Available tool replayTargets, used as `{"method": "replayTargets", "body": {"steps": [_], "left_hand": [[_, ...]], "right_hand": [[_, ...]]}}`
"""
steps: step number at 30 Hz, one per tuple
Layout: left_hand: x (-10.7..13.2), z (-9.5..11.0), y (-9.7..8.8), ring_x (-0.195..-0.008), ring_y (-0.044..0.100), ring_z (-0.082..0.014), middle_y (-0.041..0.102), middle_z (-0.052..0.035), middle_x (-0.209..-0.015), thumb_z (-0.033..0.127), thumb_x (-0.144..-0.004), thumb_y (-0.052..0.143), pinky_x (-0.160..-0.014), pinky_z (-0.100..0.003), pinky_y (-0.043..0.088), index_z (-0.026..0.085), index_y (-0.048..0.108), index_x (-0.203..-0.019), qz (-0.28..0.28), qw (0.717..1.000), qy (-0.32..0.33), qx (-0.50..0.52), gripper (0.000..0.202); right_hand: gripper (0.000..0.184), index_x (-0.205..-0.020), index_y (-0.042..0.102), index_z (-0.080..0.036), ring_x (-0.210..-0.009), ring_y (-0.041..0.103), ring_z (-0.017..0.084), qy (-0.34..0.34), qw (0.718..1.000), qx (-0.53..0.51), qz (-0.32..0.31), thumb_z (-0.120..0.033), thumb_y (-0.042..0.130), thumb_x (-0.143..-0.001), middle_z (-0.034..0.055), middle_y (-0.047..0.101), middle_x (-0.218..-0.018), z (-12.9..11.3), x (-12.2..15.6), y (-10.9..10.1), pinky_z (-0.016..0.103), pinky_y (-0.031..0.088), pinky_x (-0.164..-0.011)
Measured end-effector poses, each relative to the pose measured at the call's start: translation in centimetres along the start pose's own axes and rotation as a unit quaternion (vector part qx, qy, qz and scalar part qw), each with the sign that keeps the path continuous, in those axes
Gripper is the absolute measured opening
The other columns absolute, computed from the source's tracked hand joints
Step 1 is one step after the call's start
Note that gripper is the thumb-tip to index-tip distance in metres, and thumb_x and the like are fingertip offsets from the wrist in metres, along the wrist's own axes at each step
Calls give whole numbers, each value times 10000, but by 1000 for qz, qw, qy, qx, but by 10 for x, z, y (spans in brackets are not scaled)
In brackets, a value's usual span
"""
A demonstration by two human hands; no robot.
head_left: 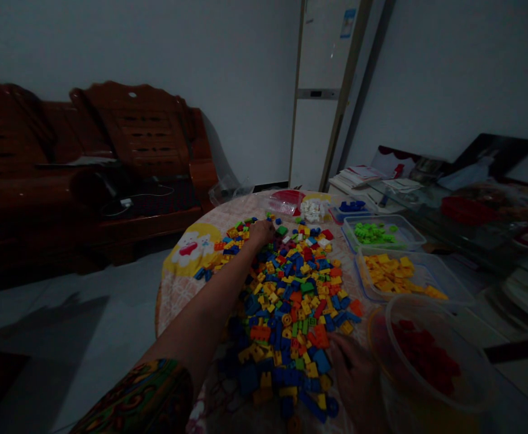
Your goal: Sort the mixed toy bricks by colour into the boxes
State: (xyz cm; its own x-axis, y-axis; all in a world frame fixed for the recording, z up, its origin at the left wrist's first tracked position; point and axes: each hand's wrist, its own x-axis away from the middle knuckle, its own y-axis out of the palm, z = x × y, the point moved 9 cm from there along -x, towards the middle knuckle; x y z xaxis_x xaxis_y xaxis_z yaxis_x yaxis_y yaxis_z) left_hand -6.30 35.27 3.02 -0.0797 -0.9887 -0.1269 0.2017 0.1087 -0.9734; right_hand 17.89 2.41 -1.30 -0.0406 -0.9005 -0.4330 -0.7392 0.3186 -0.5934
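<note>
A big heap of small plastic bricks (291, 295) in blue, yellow, red, orange and green covers a round table (178, 289) with a patterned cloth. My left hand (260, 232) is stretched far across to the back of the heap, its fingers curled down among the bricks; what they hold is hidden. My right hand (357, 374) lies at the heap's near right edge, beside a round clear tub of red bricks (427, 355), fingers closed and dim in the poor light.
Clear trays at the right hold yellow bricks (395, 274), green bricks (375, 234), blue bricks (352, 207) and white bricks (313, 210). A red lid (286, 198) lies behind. A wooden sofa (110, 157) stands left, a glass table (472, 205) with clutter right.
</note>
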Motion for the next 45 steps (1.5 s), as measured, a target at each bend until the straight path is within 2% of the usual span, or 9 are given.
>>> {"method": "replayTargets", "body": {"steps": [3,8,16,23,28,32,35,41,45], "left_hand": [[2,6,4,-1085,656,-295,739,-136,-1096,389,-865,573,-926,-373,485,206,762,-1066,-14,1000,9,-22,331],[5,10,5,-1085,661,-319,743,-157,-1060,220,-829,571,-953,-417,473,176,770,-1025,3,999,13,-39,283],[-3,4,-18,-894,690,-183,764,-53,-937,183,-817,593,-826,-263,519,178,755,-1005,43,977,4,208,247],[-5,64,27,-508,567,-121,608,-10,-535,82,-756,652,-574,-248,500,107,690,-710,-163,857,-40,487,64],[-42,106,8,-682,647,-91,654,-18,-691,89,-859,582,-711,-216,540,106,663,-928,-91,793,-46,601,108],[-61,106,-7,-758,665,-95,680,-38,-780,47,-839,574,-811,-254,552,83,631,-1089,-31,755,-41,653,259],[-53,82,-3,-734,665,-104,707,-44,-835,44,-804,591,-803,-270,557,86,654,-1094,-10,787,-45,615,299],[-18,32,-1,-742,683,-153,735,-23,-754,128,-771,626,-743,-239,529,149,765,-931,-20,956,-28,292,212],[-4,32,-4,-832,692,-198,754,-45,-813,167,-755,649,-787,-249,510,160,792,-878,-32,990,37,130,189]], "right_hand": [[255,-1031,738,-231,-892,723,198,4,1000,-2,-3,-328,508,-978,63,760,-1003,2,1,1,291,583,-787],[274,-1029,741,-227,-897,724,198,4,1000,0,-6,-336,494,-984,73,760,-1012,3,1,2,293,587,-794],[274,-1020,752,-221,-893,731,209,6,1000,3,7,-339,509,-974,81,765,-1004,4,1,0,302,595,-799],[278,-1012,756,-224,-868,737,220,-7,1000,10,14,-348,511,-969,87,770,-987,1,0,-1,304,601,-768],[257,-1018,747,-228,-880,732,207,-7,1000,11,1,-306,507,-975,73,766,-988,-1,-1,1,290,589,-779],[245,-1025,740,-229,-889,728,198,-10,1000,3,3,-287,508,-975,64,762,-985,-2,-1,1,291,582,-797],[250,-1016,745,-227,-883,728,203,0,1000,1,5,-292,508,-973,68,764,-980,-2,-1,0,294,587,-783],[262,-1025,747,-227,-884,729,211,4,1000,1,3,-324,511,-971,80,764,-995,-3,-2,-1,303,594,-785],[265,-1025,749,-233,-875,730,206,-4,1000,-1,2,-331,508,-970,73,764,-988,-2,-2,-1,294,596,-771]]}}
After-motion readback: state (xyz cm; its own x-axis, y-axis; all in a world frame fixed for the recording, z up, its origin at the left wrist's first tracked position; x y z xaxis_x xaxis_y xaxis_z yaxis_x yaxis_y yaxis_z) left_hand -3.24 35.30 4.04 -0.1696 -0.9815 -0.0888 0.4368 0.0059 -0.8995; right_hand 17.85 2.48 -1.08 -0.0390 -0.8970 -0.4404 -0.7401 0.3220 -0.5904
